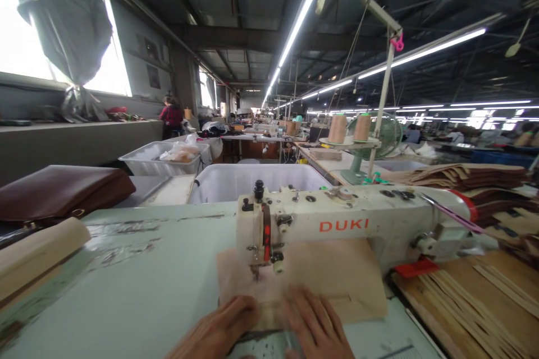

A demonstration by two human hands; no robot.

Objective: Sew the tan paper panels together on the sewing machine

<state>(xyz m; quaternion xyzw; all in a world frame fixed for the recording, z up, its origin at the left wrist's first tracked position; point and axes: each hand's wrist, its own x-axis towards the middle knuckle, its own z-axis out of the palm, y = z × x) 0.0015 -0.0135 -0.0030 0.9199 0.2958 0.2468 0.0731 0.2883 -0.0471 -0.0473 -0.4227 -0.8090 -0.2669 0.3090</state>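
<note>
A cream DUKI sewing machine (337,224) stands on the pale green table (138,286). Under its needle lies a tan piece of material (337,280). My left hand (221,328) rests flat on the near edge of this piece, fingers stretched toward the needle. Beside it, my right hand (318,325) lies flat on the same piece, fingers spread. Neither hand grips anything. Both wrists run off the bottom edge.
A brown leather bag (59,190) and a tan roll (37,252) lie at the left. White bins (252,179) stand behind the table. Thread cones (349,128) and a fan (385,137) sit at the back right, with stacked tan pieces (463,176) and strips (471,303). A person (170,116) works far off.
</note>
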